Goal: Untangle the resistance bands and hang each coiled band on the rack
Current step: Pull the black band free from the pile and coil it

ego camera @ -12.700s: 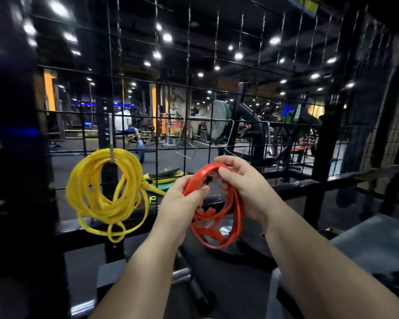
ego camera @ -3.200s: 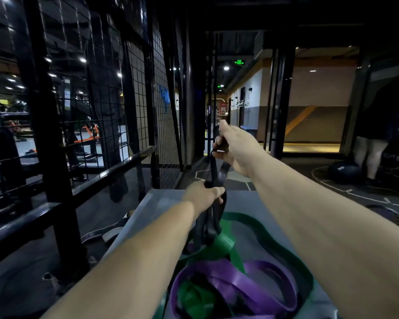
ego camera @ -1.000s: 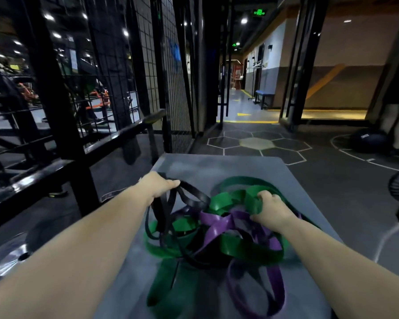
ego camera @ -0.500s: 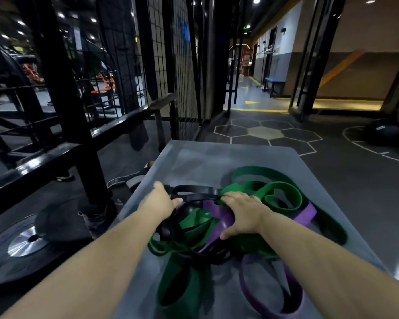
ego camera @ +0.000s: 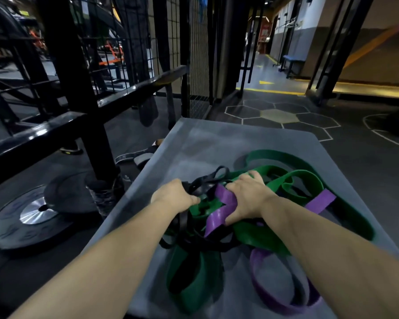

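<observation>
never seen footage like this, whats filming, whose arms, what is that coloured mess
No machine here: a person wears one camera on the head, looking down at their own bare arms. On the grey padded platform lie, tangled, a wide green rubber band, a purple rubber band and a thin black rubber band. The left hand curls its fingers round the black one. The right hand rests on the purple and green; whether it grips is unclear. A black metal rack stands to the left.
</observation>
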`<state>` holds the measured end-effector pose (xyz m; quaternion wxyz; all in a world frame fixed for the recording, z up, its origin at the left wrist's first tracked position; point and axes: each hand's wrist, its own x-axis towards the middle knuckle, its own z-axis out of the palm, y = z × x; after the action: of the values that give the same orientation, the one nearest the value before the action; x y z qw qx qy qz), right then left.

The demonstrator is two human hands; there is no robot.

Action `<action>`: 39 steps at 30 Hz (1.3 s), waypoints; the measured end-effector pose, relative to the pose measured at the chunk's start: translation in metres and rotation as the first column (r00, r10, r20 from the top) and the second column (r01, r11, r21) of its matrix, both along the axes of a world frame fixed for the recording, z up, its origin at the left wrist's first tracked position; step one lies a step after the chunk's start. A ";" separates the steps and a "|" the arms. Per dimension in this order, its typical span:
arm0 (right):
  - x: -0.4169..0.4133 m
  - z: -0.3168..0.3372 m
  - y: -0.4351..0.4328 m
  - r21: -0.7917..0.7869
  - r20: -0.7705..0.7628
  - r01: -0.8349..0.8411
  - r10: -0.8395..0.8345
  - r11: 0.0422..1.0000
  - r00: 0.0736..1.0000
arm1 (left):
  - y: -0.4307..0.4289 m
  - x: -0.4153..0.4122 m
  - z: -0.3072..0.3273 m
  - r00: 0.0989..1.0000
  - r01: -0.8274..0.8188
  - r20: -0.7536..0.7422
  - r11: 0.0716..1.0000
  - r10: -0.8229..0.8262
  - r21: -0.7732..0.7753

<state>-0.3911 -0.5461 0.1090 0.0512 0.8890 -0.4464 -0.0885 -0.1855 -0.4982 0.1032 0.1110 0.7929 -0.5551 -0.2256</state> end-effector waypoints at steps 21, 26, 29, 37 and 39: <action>-0.080 0.148 0.002 0.113 0.964 0.211 -0.159 0.971 0.213 | -0.019 0.054 0.122 0.661 -0.255 -0.742 0.963 0.112 -0.082; -0.079 0.192 0.004 0.070 0.996 0.206 -0.081 0.976 0.043 | -0.015 0.031 0.161 0.676 -0.230 -0.736 0.956 0.023 -0.181; -0.077 0.203 0.007 0.051 0.998 0.216 -0.056 0.975 0.017 | -0.015 0.021 0.163 0.678 -0.244 -0.735 0.945 0.006 -0.217; -0.108 0.132 0.011 0.177 0.867 0.443 -0.352 0.879 0.352 | -0.016 0.034 0.142 0.530 -0.321 -0.846 0.935 0.048 -0.148; -0.111 0.107 0.013 0.175 0.737 0.510 -0.455 0.842 0.499 | -0.015 0.030 0.135 0.544 -0.308 -0.839 0.935 0.022 -0.175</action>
<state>-0.5016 -0.5326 0.2163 -0.1367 0.6798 -0.6583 0.2931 -0.1552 -0.5129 0.2379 0.4985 0.6163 -0.3873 -0.4708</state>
